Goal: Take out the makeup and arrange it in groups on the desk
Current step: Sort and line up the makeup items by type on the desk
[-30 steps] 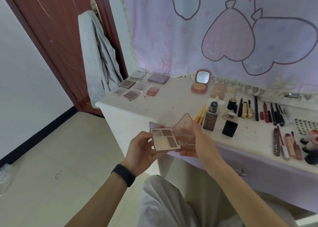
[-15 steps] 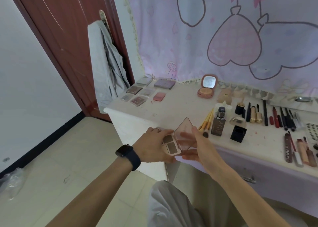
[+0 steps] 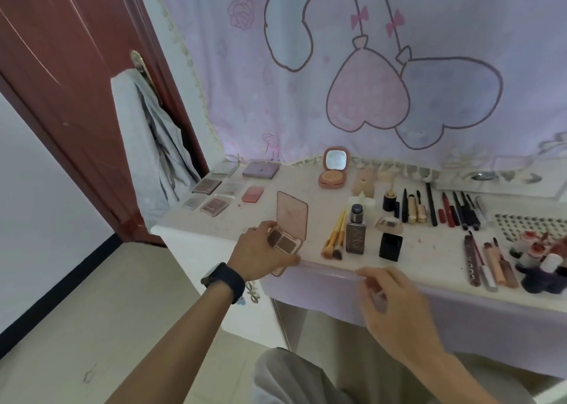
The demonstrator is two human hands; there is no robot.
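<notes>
Edge trouble is your main risk. Your left hand grips the open eyeshadow palette right at the front lip of the worktop, and its near corner looks to hang past the lip. Let go there and it could tip off onto the floor, cracking the pressed pans. The clear lid stands upright and unsupported, so a knock from your wrist could snap it shut or strain the hinge. Sliding the palette to the right would also bring it against the brushes, which lie just beside it, and scatter that group. I'd judge it belongs with the other palettes at the back left corner, well apart from where it is now.

Your right hand holds nothing, its fingers loosely curled just below the front lip.

A second ago both of your hands held the palette in the air, short of the worktop, with your right fingers on the lid. Since then your right hand has released it and dropped back, and your left hand alone has carried it forward to the lip.
</notes>
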